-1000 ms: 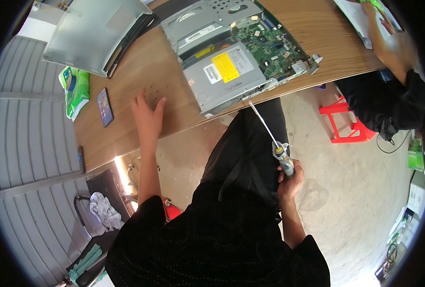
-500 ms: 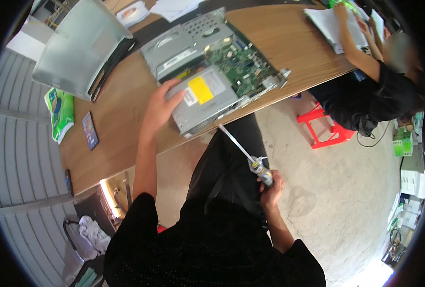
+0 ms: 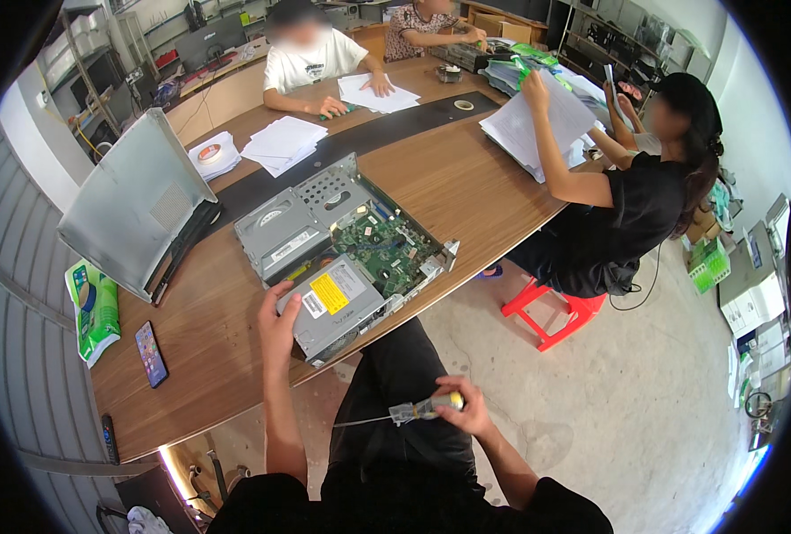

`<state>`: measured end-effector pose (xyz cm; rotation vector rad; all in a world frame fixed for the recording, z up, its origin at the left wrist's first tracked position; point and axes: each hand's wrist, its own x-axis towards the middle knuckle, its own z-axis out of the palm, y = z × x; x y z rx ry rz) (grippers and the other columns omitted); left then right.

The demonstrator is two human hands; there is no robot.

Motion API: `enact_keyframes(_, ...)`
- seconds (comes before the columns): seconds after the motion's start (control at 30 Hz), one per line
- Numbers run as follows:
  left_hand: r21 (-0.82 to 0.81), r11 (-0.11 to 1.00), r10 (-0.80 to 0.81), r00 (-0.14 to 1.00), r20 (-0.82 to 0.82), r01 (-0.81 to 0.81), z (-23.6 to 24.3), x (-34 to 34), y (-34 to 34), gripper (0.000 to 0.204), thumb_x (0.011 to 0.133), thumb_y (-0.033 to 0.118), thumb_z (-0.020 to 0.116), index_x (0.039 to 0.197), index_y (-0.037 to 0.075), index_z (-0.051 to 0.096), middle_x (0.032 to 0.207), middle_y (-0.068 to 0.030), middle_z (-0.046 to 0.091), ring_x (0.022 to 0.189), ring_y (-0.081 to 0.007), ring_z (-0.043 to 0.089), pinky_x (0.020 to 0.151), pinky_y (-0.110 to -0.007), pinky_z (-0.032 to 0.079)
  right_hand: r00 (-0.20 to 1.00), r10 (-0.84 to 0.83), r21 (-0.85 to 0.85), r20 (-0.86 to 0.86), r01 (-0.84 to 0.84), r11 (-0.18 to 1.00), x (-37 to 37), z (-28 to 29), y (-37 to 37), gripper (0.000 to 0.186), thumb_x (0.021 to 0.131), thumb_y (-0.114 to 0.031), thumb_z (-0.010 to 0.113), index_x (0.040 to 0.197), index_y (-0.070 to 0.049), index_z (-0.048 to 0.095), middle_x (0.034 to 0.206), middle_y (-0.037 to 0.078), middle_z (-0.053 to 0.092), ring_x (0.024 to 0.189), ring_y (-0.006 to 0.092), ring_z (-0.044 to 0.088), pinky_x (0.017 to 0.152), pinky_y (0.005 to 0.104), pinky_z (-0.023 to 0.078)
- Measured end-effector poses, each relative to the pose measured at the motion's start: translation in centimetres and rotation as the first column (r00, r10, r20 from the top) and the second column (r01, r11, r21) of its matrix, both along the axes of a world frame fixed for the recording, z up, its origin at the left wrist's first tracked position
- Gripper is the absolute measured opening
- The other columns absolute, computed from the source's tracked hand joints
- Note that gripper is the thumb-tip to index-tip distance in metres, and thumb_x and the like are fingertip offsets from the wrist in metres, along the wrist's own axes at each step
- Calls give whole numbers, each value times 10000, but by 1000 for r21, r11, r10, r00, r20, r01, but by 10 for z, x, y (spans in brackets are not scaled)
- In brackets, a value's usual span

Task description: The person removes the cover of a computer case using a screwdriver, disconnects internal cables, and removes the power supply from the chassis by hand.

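Observation:
An open desktop computer chassis lies on the table near its edge, with a green circuit board bared on its right side. At its near left corner sits a silver optical drive with a yellow label. My left hand grips the left edge of that drive, thumb on top, fingertips partly hidden. Over my lap, my right hand is closed round the handle of a screwdriver. Its long thin shaft points left, apart from the computer.
The computer's metal cover stands at the left. Near it lie a green packet, a phone and a remote control. Papers and tape rolls lie farther back. A person on a red stool handles papers; others work across the table.
My right hand has turned the screwdriver from pointing up toward the table to pointing left, and drawn it back over my lap. The view has tilted up. My left hand stays at the drive.

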<state>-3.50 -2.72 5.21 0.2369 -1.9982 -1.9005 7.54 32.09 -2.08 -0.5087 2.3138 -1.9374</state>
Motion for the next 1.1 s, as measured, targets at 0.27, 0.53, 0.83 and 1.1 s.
enact_keyframes(0.27, -173, 984, 48, 999, 23, -44, 0, 3, -5, 260, 922, 222, 637, 1047, -7, 639, 913, -80, 646, 847, -140, 563, 770, -285, 456, 984, -3, -808, 181, 150, 570, -63, 60, -39, 405, 859, -219, 694, 1171, -34, 514, 923, 89, 608, 792, 173, 595, 727, 320, 519)
enact_keyframes(0.53, -136, 983, 116, 992, -46, -121, -6, 11, 4, 255, 945, 220, 607, 1066, -3, 629, 914, -66, 640, 845, -136, 556, 762, -278, 450, 996, -18, 117, -84, 28, 993, -96, 109, -64, 483, 808, -132, 702, 1263, -44, 562, 1050, 73, 628, 867, 187, 629, 697, 317, 540)
enact_keyframes(0.83, -100, 992, 52, 978, -203, -74, -5, 3, 0, 179, 942, 82, 560, 1090, -3, 617, 1057, -68, 649, 1018, -164, 572, 922, -282, 424, 976, -2, 256, -217, 58, 965, -111, 112, -108, 587, 725, -49, 634, 1298, -17, 514, 1189, 211, 588, 1152, 384, 565, 946, 406, 463)
enact_keyframes(1.1, 57, 995, 94, 984, -150, -86, -14, -8, 3, 184, 922, 34, 556, 1078, -18, 638, 1012, -70, 676, 969, -128, 592, 887, -263, 444, 946, -3, 301, -325, 106, 948, -115, 103, -109, 621, 704, -14, 628, 1312, -17, 505, 1148, 197, 570, 1064, 404, 580, 873, 436, 493)
